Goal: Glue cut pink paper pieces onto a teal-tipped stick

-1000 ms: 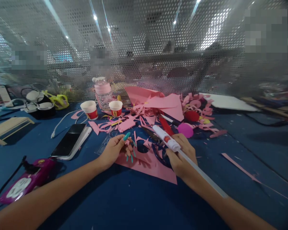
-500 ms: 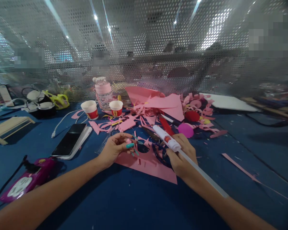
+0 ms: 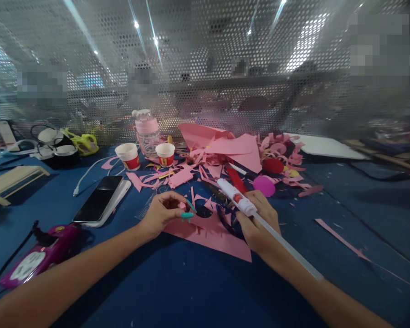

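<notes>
My left hand [image 3: 162, 210] rests on the blue table with its fingers curled in, pinching a small pink paper scrap [image 3: 182, 206] at the fingertips. Just right of it lies a pink paper sheet [image 3: 212, 232] with holes cut in it. My right hand [image 3: 258, 218] sits on that sheet's right edge. It grips a white glue applicator [image 3: 235, 197] whose tip points up and left, with a long clear stick [image 3: 290, 248] running back along my forearm. Dark scissor loops [image 3: 227, 219] show under my right hand.
A phone [image 3: 100, 200] lies left of my left hand and a purple device [image 3: 37, 259] lies nearer me. Two paper cups [image 3: 128, 156] [image 3: 165, 154], a pink bottle [image 3: 146, 130] and a heap of pink scraps [image 3: 232, 150] stand behind. A perforated metal screen [image 3: 205, 68] closes the back.
My left hand's fingers, spread a second ago, have curled into a pinch on the small pink scrap. My right hand and the applicator have stayed put.
</notes>
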`<state>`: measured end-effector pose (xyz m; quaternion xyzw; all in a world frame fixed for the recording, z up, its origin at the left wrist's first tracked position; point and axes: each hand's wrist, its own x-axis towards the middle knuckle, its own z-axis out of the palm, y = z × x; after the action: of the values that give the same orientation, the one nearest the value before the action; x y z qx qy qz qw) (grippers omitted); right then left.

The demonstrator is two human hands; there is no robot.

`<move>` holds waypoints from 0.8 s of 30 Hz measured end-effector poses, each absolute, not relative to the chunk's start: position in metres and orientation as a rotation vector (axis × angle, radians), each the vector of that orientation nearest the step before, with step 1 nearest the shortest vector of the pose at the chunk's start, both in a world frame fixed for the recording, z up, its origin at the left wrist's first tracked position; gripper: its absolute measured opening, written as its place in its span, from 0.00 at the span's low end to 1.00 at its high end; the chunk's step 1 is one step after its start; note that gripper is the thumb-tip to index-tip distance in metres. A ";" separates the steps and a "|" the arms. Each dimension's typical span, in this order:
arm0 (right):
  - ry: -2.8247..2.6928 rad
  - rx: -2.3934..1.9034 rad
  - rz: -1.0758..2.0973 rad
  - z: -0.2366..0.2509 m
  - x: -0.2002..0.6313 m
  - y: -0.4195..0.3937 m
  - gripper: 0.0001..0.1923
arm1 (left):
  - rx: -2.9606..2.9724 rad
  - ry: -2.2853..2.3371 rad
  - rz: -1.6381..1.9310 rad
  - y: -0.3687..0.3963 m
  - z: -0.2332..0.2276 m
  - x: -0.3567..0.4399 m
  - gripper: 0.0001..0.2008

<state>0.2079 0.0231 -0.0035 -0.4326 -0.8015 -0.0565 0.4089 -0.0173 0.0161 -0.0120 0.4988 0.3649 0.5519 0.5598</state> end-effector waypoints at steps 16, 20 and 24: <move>-2.012 -1.084 -0.141 -0.004 0.207 0.023 0.06 | 1.190 0.955 1.242 0.017 -0.015 -0.018 0.06; -2.007 -1.102 -0.137 -0.005 0.208 0.023 0.06 | 1.153 1.003 1.262 0.019 -0.016 -0.018 0.12; -2.014 -1.105 -0.131 -0.006 0.208 0.024 0.06 | 1.173 1.013 1.311 0.020 -0.017 -0.019 0.11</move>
<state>0.2081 0.0239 -0.0060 -0.4383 -0.7992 -0.0521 0.4081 -0.0189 0.0201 -0.0167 0.4910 0.4237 0.5488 0.5275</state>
